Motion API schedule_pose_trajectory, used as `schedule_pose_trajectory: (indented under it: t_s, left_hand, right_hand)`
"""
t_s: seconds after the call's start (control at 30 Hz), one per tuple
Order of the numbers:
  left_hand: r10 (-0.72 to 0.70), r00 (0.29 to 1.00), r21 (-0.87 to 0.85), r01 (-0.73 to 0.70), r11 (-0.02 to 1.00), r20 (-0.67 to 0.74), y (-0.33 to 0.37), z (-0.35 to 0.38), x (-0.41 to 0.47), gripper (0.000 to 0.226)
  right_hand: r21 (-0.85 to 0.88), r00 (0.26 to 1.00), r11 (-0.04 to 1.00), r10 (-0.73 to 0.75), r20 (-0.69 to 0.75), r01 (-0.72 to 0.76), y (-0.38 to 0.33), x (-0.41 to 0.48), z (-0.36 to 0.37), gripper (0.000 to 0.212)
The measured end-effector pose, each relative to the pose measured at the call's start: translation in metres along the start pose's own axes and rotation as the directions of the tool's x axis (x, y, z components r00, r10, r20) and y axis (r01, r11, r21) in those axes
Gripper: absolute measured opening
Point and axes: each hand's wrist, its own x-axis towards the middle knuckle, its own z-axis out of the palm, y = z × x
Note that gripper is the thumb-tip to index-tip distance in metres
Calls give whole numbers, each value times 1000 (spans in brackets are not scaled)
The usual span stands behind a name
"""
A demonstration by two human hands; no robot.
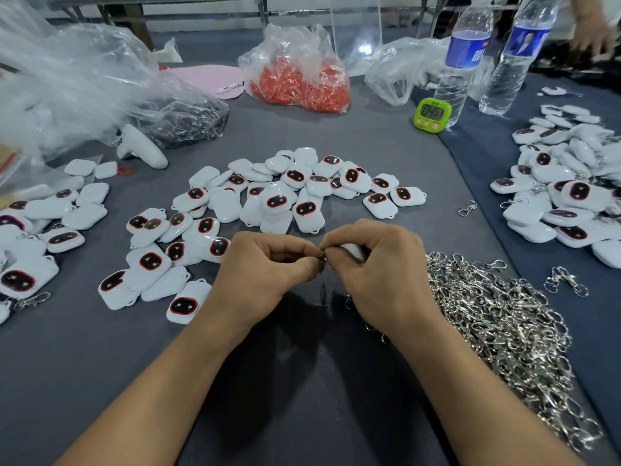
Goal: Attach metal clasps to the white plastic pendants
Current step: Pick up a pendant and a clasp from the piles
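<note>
Above the grey table's middle, my left hand (pixel 268 264) and my right hand (pixel 376 264) meet fingertip to fingertip. My right hand grips a white plastic pendant (pixel 353 251), mostly hidden by its fingers. My left hand pinches a small metal clasp ring (pixel 323 255) at the pendant's edge. A metal clasp (pixel 323 294) hangs below the hands. A pile of loose white pendants (pixel 268 200) with dark red-rimmed faces lies just beyond the hands. A heap of silver metal clasps (pixel 497 324) lies to the right.
Pendants with clasps lie in piles at the left (pixel 40 230) and right (pixel 571 190). At the back stand a bag of orange parts (pixel 302 82), clear plastic bags (pixel 84 82), a green timer (pixel 431 114) and two water bottles (pixel 467 58). Another person's hand (pixel 591 35) is at top right.
</note>
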Motion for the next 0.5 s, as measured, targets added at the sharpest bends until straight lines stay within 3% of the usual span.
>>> schedule_pose_trajectory:
  t_s: [0.27,0.5]
  left_hand:
    - [-26,1000,39,27,999,-3,4,-4,-1,19]
    - [-44,998,-36,45,998,45,8,-3,1,16]
  right_hand:
    - [-8,996,997,-71,54,72,-2,0,-3,15]
    - [26,989,991,-131,68,130,-3,1,-6,18]
